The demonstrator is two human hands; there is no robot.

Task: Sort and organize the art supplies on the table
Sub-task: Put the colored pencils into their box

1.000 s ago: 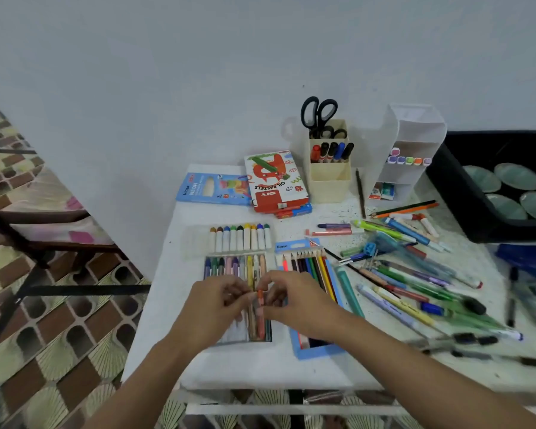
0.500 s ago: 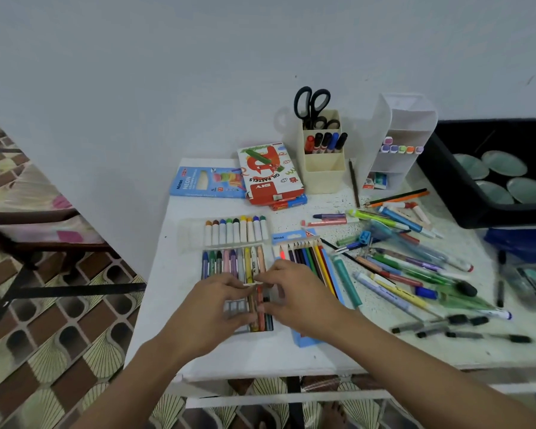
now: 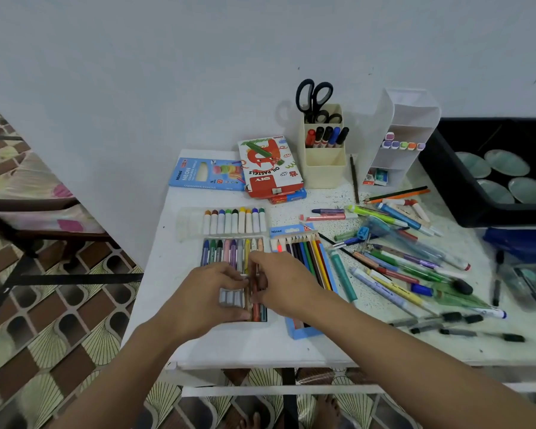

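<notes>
White table (image 3: 174, 274) set against a pale wall, viewed from above; black crate (image 3: 446, 181) placed at its right edge, with green plates (image 3: 506, 162) inside; loose pens and markers (image 3: 399, 261) heaped across the right half.

At the back: white tiered organiser (image 3: 412, 119); cream pen holder (image 3: 324, 168) just left of it, with scissors (image 3: 312, 106) stood upright, handles up; oil pastels box (image 3: 270, 168) partly overlapping the blue pencil box (image 3: 205, 174) on its left.

In the middle: upper tray of white-bodied crayons (image 3: 234, 221); crayon tray (image 3: 226, 253) directly in front of it, touching; open pack of coloured pencils (image 3: 307, 258) just to the right.

Both forearms reached in from the near edge, converging over the crayon tray; hands brought together, fingertips nearly touching.

Left hand (image 3: 208, 298): palm down, fingers curled over the crayons, thumb at the tray's near end, gripping the tray.

Right hand (image 3: 285, 283): knuckles up, fingers bent and pinched on an orange crayon (image 3: 256, 308) lying lengthwise at the tray's right side, among its neighbours.
</notes>
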